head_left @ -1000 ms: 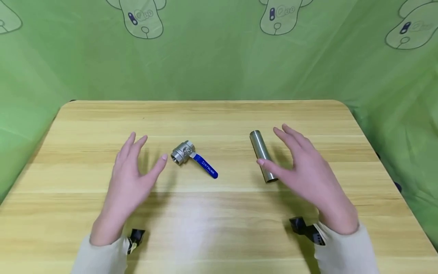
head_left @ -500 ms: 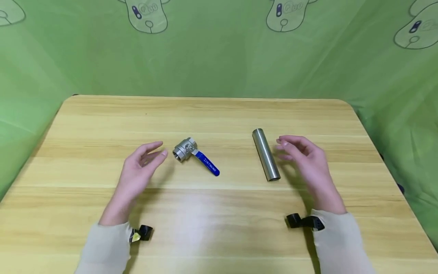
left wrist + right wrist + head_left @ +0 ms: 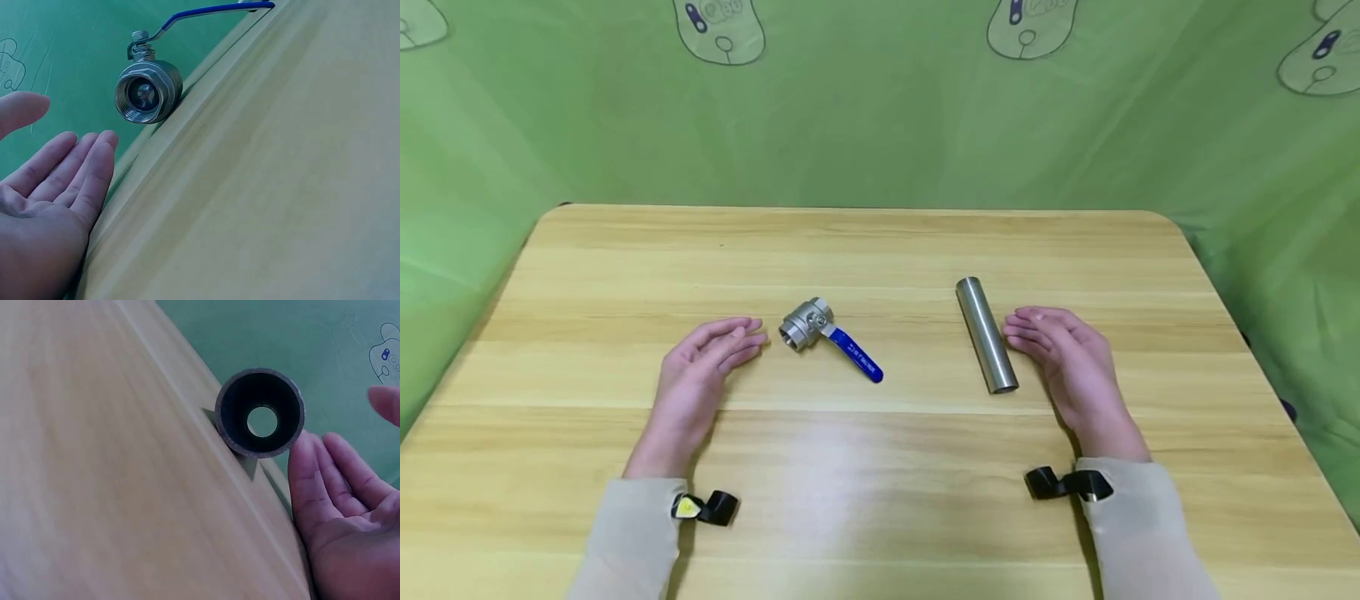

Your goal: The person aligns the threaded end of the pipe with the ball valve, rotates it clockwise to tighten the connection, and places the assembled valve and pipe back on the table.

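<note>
A steel ball valve (image 3: 802, 325) with a blue lever handle (image 3: 856, 357) lies on the table left of the middle. Its threaded bore (image 3: 144, 97) faces the left wrist camera. Beside it, on the left, my left hand (image 3: 703, 358) rests on its edge with relaxed fingers, fingertips a short way from the valve and nothing held. To the right lies a plain metal tube (image 3: 987, 335), hollow right through, as its open end (image 3: 260, 412) shows in the right wrist view. My right hand (image 3: 1075, 358) rests just right of the tube, fingers relaxed and fingertips close to its side.
The wooden table (image 3: 850, 508) has rounded far corners. A green cloth (image 3: 880, 125) with cartoon figures hangs behind it and along the sides. Black camera mounts (image 3: 718, 507) stick out inward from both sleeves.
Both hands have come down from raised, spread poses to rest on the table beside the valve and tube, their fingers drawing together. The valve and tube stay in place on the table.
</note>
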